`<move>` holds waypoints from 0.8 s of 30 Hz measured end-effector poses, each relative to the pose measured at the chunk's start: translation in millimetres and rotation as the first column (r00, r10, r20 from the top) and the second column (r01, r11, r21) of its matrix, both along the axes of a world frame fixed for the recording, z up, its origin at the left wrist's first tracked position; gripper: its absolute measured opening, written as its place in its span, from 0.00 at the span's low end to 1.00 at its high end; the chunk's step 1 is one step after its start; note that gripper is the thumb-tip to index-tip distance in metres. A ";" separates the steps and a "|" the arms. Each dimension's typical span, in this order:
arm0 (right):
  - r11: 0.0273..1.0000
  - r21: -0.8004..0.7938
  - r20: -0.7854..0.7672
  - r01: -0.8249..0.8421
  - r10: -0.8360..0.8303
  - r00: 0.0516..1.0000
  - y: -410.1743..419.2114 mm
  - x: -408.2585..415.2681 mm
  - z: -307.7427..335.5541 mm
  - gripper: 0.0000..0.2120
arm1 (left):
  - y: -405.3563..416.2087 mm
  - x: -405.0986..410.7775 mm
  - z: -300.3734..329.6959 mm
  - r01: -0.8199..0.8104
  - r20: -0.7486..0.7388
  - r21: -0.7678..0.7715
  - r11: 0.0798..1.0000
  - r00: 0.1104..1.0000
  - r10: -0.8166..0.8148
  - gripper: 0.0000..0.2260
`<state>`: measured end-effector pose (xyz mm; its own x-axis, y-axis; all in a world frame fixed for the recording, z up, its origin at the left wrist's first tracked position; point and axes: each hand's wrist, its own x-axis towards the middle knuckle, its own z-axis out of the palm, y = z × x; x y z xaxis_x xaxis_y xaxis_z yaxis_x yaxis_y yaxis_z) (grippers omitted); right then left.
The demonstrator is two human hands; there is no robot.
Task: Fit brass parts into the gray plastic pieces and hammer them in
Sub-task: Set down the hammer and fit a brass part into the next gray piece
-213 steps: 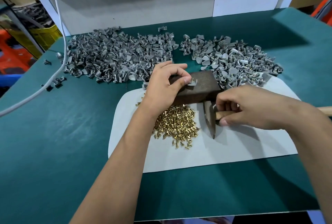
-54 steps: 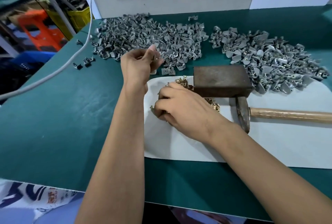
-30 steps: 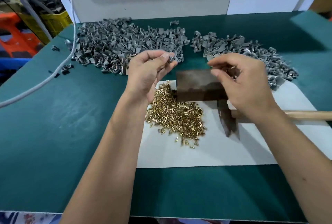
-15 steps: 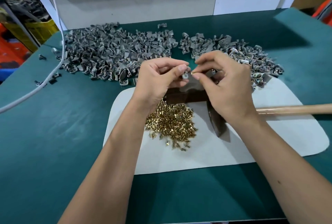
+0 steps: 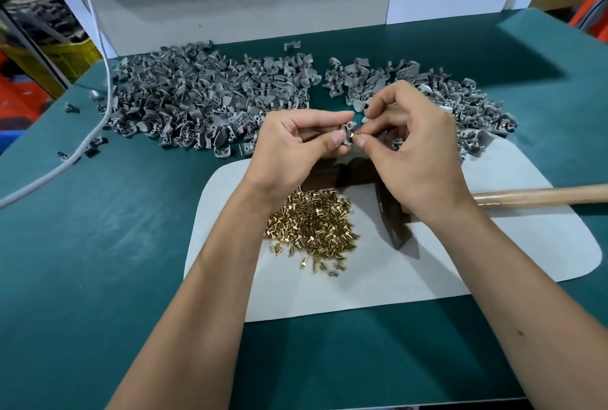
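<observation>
My left hand [image 5: 292, 149] pinches a small gray plastic piece [image 5: 347, 131] between thumb and fingers, held above the dark metal block [image 5: 357, 174]. My right hand [image 5: 414, 153] pinches a tiny brass part [image 5: 352, 137] at its fingertips, touching the gray piece. A heap of brass parts [image 5: 312, 223] lies on the white mat [image 5: 427, 271] below my left wrist. The hammer lies on the mat, its head [image 5: 393, 228] partly under my right hand, its wooden handle [image 5: 539, 195] pointing right.
A big pile of gray pieces [image 5: 204, 100] covers the back left of the green table [image 5: 98, 245], a second pile [image 5: 460, 103] lies at back right. A white cable [image 5: 82, 143] runs across the left side. A white board stands behind.
Both hands came together above the block; the right fingertips now bring the brass part up against the gray piece in my left hand. The hammer still lies on the mat.
</observation>
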<state>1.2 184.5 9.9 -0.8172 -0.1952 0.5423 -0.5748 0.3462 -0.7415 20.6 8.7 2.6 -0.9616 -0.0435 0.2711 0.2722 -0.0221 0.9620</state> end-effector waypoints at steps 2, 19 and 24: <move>1.000 -0.012 0.037 -0.017 0.018 0.999 1.1 -1.6 -0.7 0.14 | -0.6 0.5 0.0 0.019 0.003 -0.014 1.000 1.000 -0.019 0.17; 0.990 -0.132 0.136 0.039 -0.021 0.991 -2.1 -6.6 -5.9 0.10 | 4.9 -1.4 -0.8 -0.033 -0.038 -0.006 0.999 0.999 0.033 0.16; 0.997 -0.061 0.046 0.046 -0.043 0.998 -2.5 -2.6 -1.5 0.08 | 2.5 -0.8 -2.1 0.012 0.010 0.080 0.997 1.000 -0.013 0.14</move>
<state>-1.4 182.0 8.4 -0.8478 -0.1253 0.5153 -0.5259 0.3238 -0.7865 19.7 11.2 0.5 -0.9649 -0.0526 0.2571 0.2613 -0.1021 0.9598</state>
